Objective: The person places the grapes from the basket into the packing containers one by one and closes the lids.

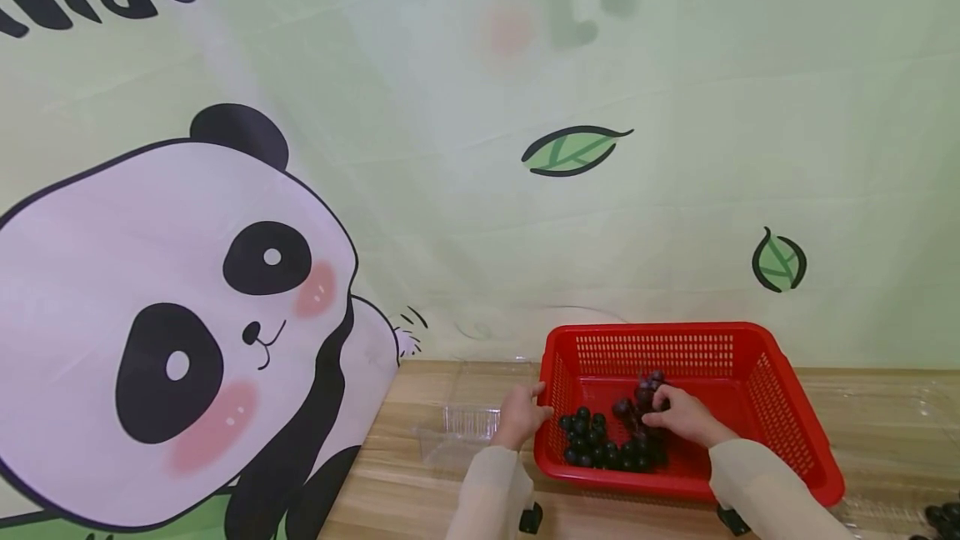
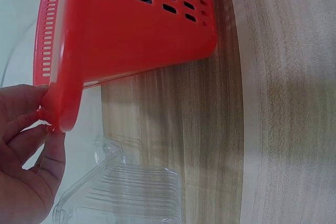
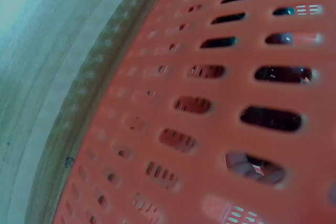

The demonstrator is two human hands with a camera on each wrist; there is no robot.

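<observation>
A red slotted basket stands on the wooden table in the head view. My left hand pinches its left rim; the left wrist view has thumb and fingers meeting at the lip of the basket. Inside, my right hand holds a bunch of dark red grapes from above, thumb and fingers at its upper right. A bunch of black grapes lies along the basket's front left. Mostly the basket's wall fills the right wrist view, with bits of fingers showing through a slot.
Left of the basket sits a clear plastic box with its lid up. More black grapes are at the lower right edge, by clear plastic. A printed panda backdrop hangs right behind the table.
</observation>
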